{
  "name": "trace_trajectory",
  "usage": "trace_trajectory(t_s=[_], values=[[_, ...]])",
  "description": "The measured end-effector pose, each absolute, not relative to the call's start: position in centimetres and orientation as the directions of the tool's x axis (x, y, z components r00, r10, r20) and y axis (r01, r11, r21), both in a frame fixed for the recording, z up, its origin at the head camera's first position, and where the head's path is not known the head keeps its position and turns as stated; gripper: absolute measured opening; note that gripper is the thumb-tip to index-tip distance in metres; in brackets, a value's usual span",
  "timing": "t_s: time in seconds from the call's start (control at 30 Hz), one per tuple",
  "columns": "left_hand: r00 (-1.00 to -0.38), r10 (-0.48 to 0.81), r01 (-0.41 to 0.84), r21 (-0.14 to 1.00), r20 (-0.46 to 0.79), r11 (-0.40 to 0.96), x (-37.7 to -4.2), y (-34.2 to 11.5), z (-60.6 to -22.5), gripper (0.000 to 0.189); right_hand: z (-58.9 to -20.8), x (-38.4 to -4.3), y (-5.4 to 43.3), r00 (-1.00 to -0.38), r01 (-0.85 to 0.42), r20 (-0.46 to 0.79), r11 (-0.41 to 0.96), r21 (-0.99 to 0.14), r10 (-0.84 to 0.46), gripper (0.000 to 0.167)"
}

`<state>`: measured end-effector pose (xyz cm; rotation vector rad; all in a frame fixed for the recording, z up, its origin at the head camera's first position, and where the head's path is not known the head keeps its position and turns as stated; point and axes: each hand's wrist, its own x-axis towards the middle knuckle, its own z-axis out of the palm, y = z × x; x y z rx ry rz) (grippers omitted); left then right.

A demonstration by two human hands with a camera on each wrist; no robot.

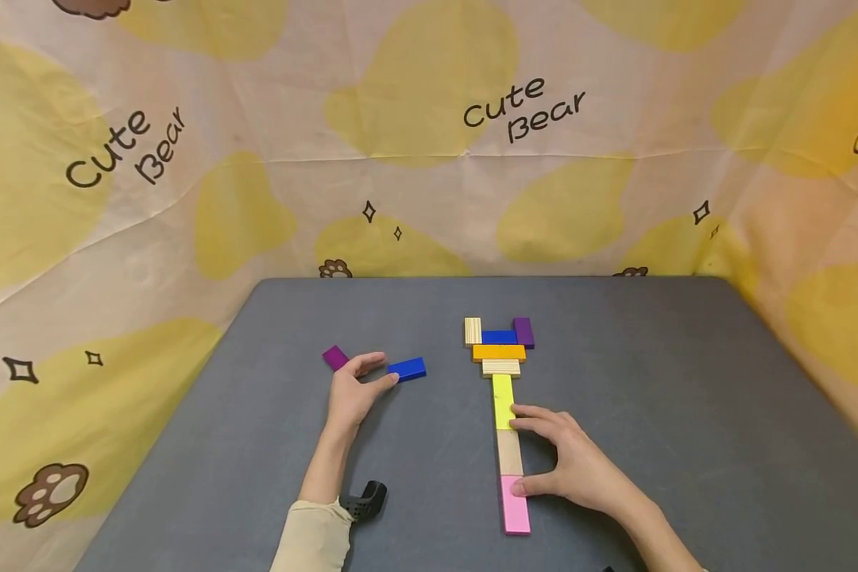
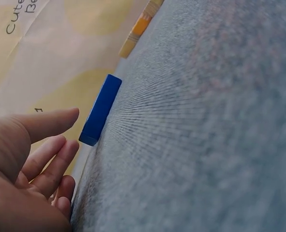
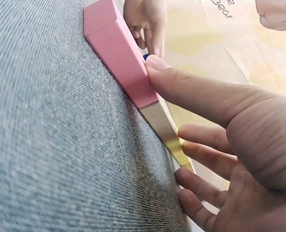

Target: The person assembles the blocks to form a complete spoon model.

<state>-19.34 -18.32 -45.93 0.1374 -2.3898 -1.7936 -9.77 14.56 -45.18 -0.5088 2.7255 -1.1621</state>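
Note:
My left hand (image 1: pixel 350 393) is at the left end of a blue block (image 1: pixel 407 369), thumb and fingers spread apart. In the left wrist view the thumb tip sits just short of that block's end. A purple block (image 1: pixel 335 357) lies behind this hand's fingers, partly covered. My right hand (image 1: pixel 579 465) rests along a straight column of blocks. Its thumb touches the pink block (image 1: pixel 516 516), and its fingertips are at the edge of the yellow block (image 1: pixel 503 389). Between those two lies a plain wood block (image 1: pixel 509 453).
Above the column lie a striped wood block (image 1: pixel 500 368) and an orange block (image 1: pixel 499 353), both crosswise. Beyond them a blue block (image 1: pixel 499 337) sits between an upright striped block (image 1: pixel 473 330) and a dark purple block (image 1: pixel 523 332). A printed curtain (image 1: pixel 415 183) hangs behind the grey table (image 1: pixel 636 357).

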Motion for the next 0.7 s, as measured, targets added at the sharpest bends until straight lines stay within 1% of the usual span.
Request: trace_trajectory(t_s=[0.23, 0.47, 0.7], values=[[-0.983, -0.170, 0.019, 0.955, 0.073, 0.298, -19.32, -18.52, -46.31, 0.041, -45.36, -9.68, 14.31, -0.925, -0.293, 0.044, 0.634, -0.715, -0.378, 0.080], [-0.983, -0.171, 0.002, 0.943, 0.063, 0.333, -19.47, -18.19, -46.35, 0.041, -45.33, -9.66, 14.45, -0.927, -0.288, 0.043, 0.635, -0.716, -0.373, 0.081], [-0.981, -0.176, 0.011, 0.935, 0.078, 0.354, -19.64, -17.85, -46.19, 0.040, -45.32, -9.74, 14.69, -0.925, -0.303, 0.057, 0.637, -0.709, -0.376, 0.080]])
